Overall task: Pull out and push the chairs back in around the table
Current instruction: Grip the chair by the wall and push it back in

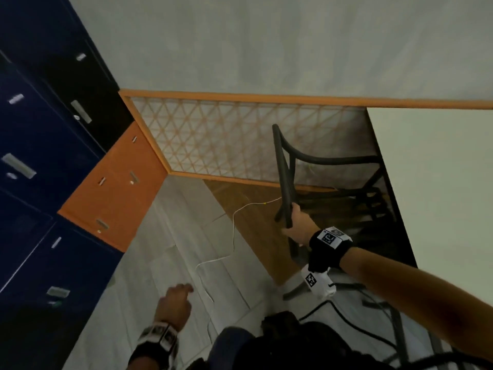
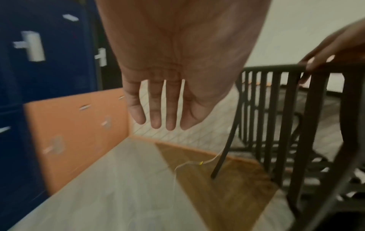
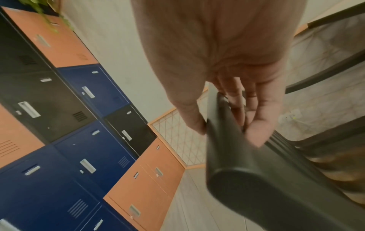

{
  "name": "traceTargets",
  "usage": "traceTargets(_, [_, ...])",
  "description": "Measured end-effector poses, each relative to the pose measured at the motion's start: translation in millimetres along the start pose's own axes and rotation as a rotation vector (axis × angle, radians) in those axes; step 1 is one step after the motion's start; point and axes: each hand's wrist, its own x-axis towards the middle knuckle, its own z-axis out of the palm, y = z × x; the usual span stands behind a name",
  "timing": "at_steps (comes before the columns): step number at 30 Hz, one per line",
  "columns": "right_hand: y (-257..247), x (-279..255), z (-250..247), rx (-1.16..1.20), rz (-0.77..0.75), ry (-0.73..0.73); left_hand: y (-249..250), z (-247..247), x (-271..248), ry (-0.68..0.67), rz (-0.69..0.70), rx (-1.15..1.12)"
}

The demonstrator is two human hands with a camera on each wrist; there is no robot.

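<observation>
Fingers (image 3: 254, 125) around chair top rail (image 3: 227, 132)

lockers (image 1: 40, 145), lattice panel (image 1: 226, 140), cord (image 1: 232, 236)

Dim indoor light, motion blur, warped edges

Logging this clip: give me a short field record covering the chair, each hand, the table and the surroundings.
chair: black metal chair, slatted back, seat partly under the table
right hand: right hand grips the chair's top rail
left hand: left hand free, fingers straight, holding nothing
table: white table, chair at its edge
surroundings: blue, black and orange lockers; white cable on floor
</observation>
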Motion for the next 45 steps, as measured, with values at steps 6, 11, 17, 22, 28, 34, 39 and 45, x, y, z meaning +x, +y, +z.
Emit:
traceTargets(6, [6,4,21,-0.076,0.086,-0.042,116,-135,183,0.21,0.468,0.12])
traceTargets(11, [5,10,34,0.048,0.233,0.043,218,-177,291,0.185,0.914,0.298])
traceTargets(17, [-13,20,45,0.271,0.415,0.243,272,-187,365,-0.011,1.225,0.545])
traceTargets(22, [-22,27,47,0.314,0.516,0.311,285,-192,390,-0.038,1.358,0.556])
traceTargets(28, [-45,44,51,0.431,0.442,0.346,281,-197,423,-0.085,1.457,0.473])
traceTargets(34, [-42,57,53,0.472,0.436,0.409,294,-198,442,-0.043,1.558,0.458])
traceTargets(39, [-29,65,35,0.446,0.465,0.441,319,-205,443,-0.07,1.533,0.454])
traceTargets(45, [-5,69,12,0.395,0.486,0.465,357,-201,444,-0.099,1.517,0.428])
